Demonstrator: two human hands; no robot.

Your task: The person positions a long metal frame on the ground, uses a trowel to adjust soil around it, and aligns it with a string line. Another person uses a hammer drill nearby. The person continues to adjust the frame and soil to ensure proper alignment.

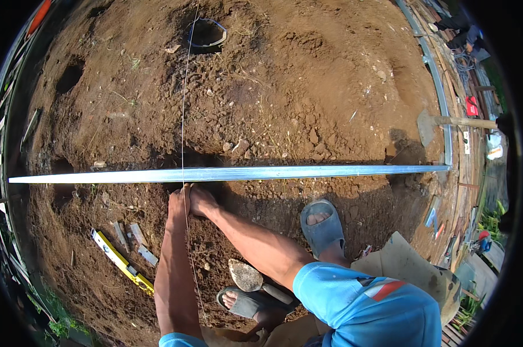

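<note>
Left hand [178, 203] and right hand [202, 202] together beside the long metal bar [284, 172]

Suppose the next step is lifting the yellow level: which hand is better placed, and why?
Left, probably: the left hand is nearer the level. The right hand, also at the beam, would have to reach past the left forearm.

The head-worn fisheye looks steeply down from near above the wearer's forearms [177, 272], spanning wide ground [319, 63] beyond.
</note>
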